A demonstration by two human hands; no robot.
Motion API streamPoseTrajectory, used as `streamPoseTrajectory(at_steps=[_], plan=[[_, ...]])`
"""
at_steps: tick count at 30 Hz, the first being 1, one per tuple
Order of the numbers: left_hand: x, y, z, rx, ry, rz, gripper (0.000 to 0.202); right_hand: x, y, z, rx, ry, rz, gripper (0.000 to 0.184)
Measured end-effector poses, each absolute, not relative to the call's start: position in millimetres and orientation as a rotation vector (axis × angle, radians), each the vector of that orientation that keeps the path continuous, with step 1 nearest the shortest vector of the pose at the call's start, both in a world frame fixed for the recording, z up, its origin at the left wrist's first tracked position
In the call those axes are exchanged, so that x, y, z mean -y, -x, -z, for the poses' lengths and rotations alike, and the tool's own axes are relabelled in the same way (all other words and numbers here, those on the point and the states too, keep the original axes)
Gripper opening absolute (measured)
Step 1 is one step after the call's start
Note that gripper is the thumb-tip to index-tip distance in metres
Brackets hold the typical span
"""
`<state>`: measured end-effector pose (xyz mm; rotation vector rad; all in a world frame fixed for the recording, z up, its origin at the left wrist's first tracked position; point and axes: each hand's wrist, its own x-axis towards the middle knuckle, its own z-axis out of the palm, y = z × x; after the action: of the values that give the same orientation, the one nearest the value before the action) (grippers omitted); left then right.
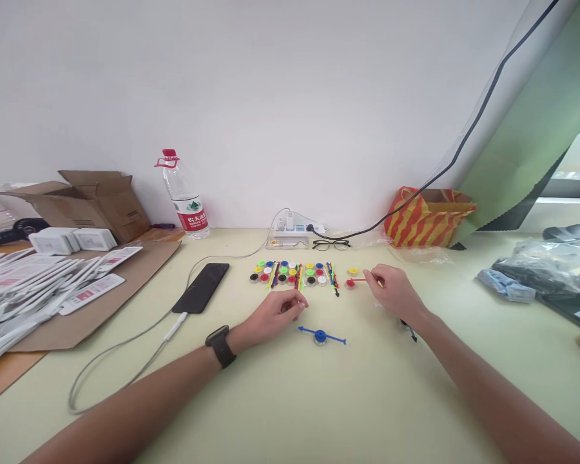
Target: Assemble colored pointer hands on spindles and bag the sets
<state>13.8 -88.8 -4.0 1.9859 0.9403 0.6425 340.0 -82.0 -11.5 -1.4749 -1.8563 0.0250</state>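
Our grip on the right, the right hand [394,289], has its fingers bent at the end of a red arrow [360,280]; we cannot tell whether they pinch it. Our left hand [273,312] is loosely curled near the desk, with nothing showing in it; its palm side is hidden, so we cannot confirm that it is free.

We take the items by size. The desk [270,406] carries all the parts. Beyond the left hand we record three clusters of round discs [283,279], with narrow bundles of coloured arrows [332,277] beside them. These appear unjoined, and we judge most of the work outstanding.

Nearer us, a blue arrow [332,339] lies across a blue-topped disc [320,336]; we rate this piece as made up. A black arrow [410,331] shows by the right forearm, partly covered, its condition undetermined. The red arrow reaches a red disc [350,283], joint unverified. Just behind that sits a yellow disc [352,271], no arrow visible on it
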Motion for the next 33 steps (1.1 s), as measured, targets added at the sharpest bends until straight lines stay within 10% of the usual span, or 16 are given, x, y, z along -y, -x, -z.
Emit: streamPoseTrajectory(at_steps=[18,33], plan=[[89.9,-15.4,0.7,-0.965,-2.054,-0.697,0.027,104.9,-302.1,6.7,2.114,1.208,-0.399,0.048],[89.1,-14.1,5.3,-0.875,-2.250,-0.672,0.030,136.4,-262.6,5.4,2.348,0.805,-0.345,0.008]])
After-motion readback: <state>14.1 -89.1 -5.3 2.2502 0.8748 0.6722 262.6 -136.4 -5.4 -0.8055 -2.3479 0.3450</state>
